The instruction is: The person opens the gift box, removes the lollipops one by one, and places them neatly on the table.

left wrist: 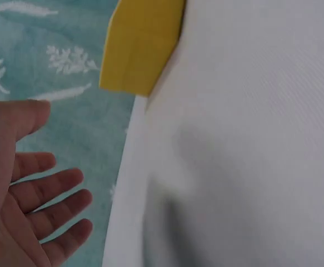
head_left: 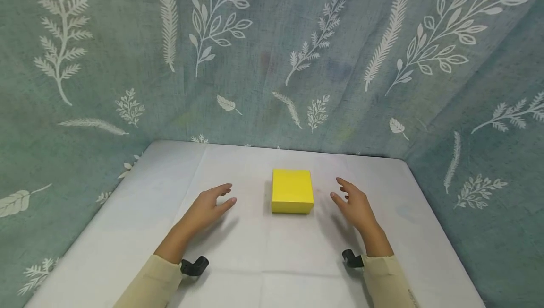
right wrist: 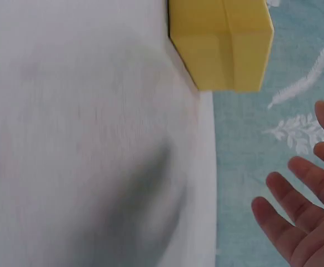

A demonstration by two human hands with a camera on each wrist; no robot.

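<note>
A plain yellow box [head_left: 292, 190] sits on the white tabletop, between my two hands and touched by neither. My left hand [head_left: 209, 208] hovers to its left, fingers loosely bent and thumb apart from them. On the other side my right hand [head_left: 353, 204] hovers closer to the box, its thumb and fingers spread toward it. In the left wrist view the yellow box [left wrist: 142, 47] shows at the top, above the relaxed left fingers [left wrist: 53, 186]. The right wrist view has the box [right wrist: 223, 47] at the top too, with the right fingers [right wrist: 295, 206] lower right, holding nothing.
The table [head_left: 238, 251] is covered in white cloth with faint creases. A teal curtain [head_left: 263, 62] with white leaf prints hangs behind it and along both sides. Small black wrist devices [head_left: 195, 266] protrude inward near both sleeve cuffs.
</note>
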